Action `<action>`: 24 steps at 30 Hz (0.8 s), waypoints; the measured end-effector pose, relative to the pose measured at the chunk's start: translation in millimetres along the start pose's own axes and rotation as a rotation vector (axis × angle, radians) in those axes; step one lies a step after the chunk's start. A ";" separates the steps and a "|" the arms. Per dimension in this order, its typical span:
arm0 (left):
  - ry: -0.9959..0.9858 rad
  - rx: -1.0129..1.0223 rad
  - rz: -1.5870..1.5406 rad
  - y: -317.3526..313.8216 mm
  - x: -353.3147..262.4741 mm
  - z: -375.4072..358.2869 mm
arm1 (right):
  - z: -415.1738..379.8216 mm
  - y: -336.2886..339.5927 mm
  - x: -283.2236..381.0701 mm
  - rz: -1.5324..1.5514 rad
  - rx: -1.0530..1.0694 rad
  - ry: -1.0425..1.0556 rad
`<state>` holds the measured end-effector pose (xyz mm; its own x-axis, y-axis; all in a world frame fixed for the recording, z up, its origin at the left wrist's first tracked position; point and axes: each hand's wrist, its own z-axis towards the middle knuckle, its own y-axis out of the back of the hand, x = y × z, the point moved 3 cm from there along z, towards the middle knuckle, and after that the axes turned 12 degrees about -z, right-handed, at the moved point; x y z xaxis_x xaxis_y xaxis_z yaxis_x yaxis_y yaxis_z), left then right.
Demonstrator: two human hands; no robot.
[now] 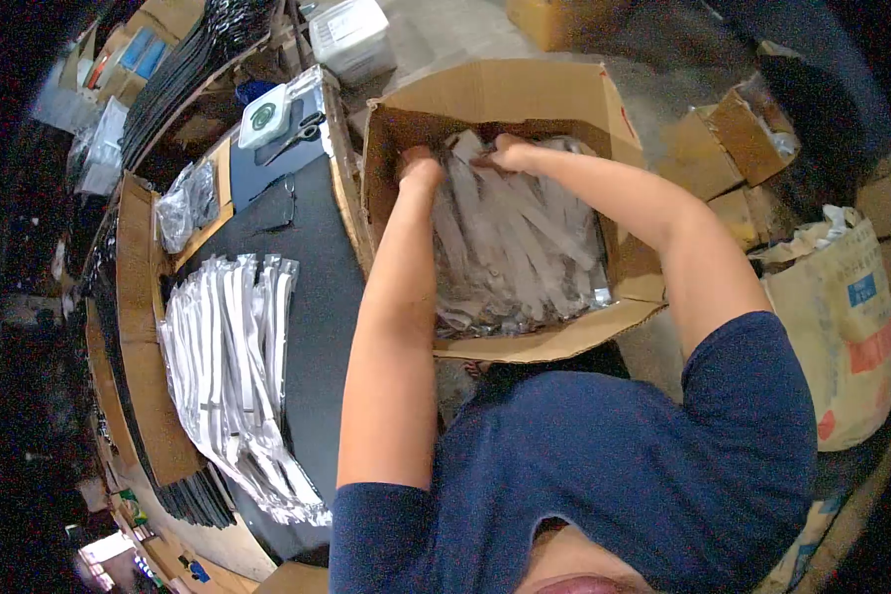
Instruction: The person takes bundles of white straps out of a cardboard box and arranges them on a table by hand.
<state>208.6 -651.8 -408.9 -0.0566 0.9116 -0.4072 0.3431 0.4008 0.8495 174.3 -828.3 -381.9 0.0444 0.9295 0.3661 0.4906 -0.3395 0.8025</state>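
A cardboard box [554, 346] with raised flaps stands in front of me, filled with long pale strips in clear plastic sleeves [525, 238]. Both my arms reach into it. My left hand [419, 164] is down by the box's left wall, at the edge of the strips, its fingers hidden. At the far end of the pile, my right hand [505, 151] has its fingers curled on the upper ends of several strips. On the dark table to the left lies a fanned stack of white strips in clear sleeves [233, 376], touched by neither hand.
Black-handled scissors [307, 129] and a white plastic tub [265, 114] sit at the table's far end, near clear plastic bags [188, 203]. A lidded translucent container [349, 38] stands beyond. To the right are a small open carton [757, 134] and a large printed sack [832, 327].
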 end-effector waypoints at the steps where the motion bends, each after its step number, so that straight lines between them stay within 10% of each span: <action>1: 0.012 -0.001 -0.001 5.2 -3.9 -5.1 | -0.8 -5.9 0.0 0.091 -0.003 -0.061; 9: -0.022 0.045 -0.029 -9.3 7.0 14.6 | 16.2 -43.9 -13.5 0.325 -0.231 -0.013; 17: -0.060 0.117 0.081 -43.9 32.2 76.0 | 16.5 -56.1 -6.2 0.924 0.398 -0.010; 24: -0.077 0.056 0.043 -52.5 38.5 91.4 | 31.9 -64.0 0.6 0.908 0.416 0.010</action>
<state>274.1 -646.2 -499.9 0.0305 0.9173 -0.3970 0.3957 0.3536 0.8476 170.6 -801.3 -448.1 0.5471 0.3408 0.7646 0.5403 -0.8414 -0.0116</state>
